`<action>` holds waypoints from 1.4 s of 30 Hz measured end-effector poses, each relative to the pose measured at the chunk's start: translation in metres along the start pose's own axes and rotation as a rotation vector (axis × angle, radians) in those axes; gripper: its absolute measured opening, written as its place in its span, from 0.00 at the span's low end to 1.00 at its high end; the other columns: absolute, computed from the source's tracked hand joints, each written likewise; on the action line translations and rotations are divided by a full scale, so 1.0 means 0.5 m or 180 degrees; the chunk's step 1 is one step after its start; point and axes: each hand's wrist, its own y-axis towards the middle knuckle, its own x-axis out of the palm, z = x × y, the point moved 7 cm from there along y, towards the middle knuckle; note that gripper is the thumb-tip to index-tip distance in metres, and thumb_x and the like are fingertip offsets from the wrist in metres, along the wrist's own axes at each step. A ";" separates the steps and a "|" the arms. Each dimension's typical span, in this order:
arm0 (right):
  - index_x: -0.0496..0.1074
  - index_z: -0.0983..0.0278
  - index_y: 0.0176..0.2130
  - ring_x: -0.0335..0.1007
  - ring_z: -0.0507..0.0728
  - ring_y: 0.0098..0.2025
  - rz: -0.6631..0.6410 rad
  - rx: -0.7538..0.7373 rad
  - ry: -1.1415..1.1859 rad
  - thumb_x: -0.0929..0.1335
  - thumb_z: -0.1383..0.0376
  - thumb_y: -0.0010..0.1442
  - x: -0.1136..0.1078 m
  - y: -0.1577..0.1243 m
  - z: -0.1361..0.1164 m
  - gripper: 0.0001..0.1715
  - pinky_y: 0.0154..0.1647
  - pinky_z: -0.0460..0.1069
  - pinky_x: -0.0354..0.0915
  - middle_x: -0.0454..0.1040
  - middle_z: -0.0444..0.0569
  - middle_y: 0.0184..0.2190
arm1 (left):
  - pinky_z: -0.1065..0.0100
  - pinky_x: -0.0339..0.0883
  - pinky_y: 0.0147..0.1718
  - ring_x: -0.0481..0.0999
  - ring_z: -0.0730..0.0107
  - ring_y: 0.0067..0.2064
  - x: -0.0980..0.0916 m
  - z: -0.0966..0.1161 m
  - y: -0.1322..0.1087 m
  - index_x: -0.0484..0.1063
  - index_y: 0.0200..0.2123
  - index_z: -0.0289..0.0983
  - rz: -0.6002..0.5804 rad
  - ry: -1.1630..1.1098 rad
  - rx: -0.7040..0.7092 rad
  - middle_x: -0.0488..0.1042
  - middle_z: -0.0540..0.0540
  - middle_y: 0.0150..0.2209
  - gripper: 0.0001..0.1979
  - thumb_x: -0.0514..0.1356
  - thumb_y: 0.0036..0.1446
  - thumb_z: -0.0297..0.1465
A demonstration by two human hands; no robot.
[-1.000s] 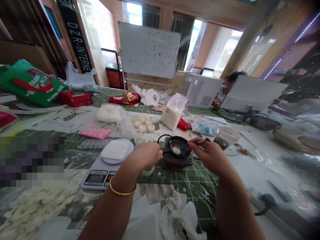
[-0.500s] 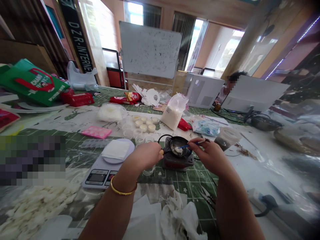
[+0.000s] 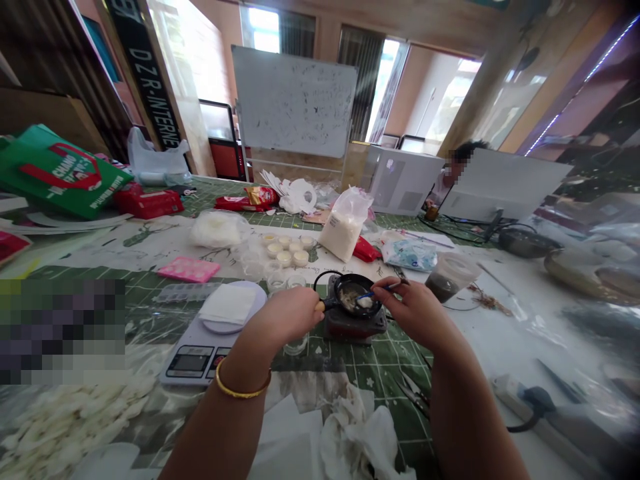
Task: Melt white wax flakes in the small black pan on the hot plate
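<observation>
Left hand [image 3: 294, 313] closed round the handle [image 3: 329, 304], stick [image 3: 367, 294] pinched in right hand [image 3: 413, 305], lump [image 3: 365, 303] in the pan [image 3: 360, 283] could be spilled by tipping.

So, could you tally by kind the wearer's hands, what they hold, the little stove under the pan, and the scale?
Hands: 2, the left hand and right hand
Pans: 1, the black pan
Sticks: 1, the blue stick
Stoves: 1, the small stove
Scales: 1, the white scale
Total: 6
</observation>
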 end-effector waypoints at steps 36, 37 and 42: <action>0.72 0.62 0.30 0.68 0.56 0.34 0.0059 0.0174 -0.0156 0.57 0.57 0.57 -0.010 -0.007 0.013 0.19 0.37 0.50 0.57 0.74 0.47 0.28 | 0.69 0.54 0.24 0.66 0.70 0.25 0.002 0.000 -0.003 0.66 0.25 0.36 -0.0129 0.0041 -0.0076 0.69 0.45 0.26 0.14 0.48 0.52 0.37; 0.72 0.62 0.30 0.68 0.56 0.34 0.0092 0.0170 -0.0112 0.58 0.57 0.57 -0.012 -0.007 0.012 0.19 0.37 0.50 0.57 0.74 0.47 0.29 | 0.69 0.54 0.24 0.66 0.70 0.25 0.002 0.001 -0.003 0.66 0.25 0.36 -0.0134 0.0040 -0.0068 0.69 0.45 0.26 0.14 0.47 0.52 0.37; 0.73 0.61 0.29 0.68 0.55 0.34 0.0319 0.0179 0.0226 0.59 0.56 0.56 -0.027 -0.011 0.014 0.18 0.37 0.49 0.57 0.75 0.46 0.31 | 0.69 0.52 0.23 0.66 0.69 0.25 0.002 0.003 -0.004 0.66 0.24 0.36 -0.0136 0.0042 -0.0037 0.69 0.46 0.25 0.14 0.48 0.52 0.37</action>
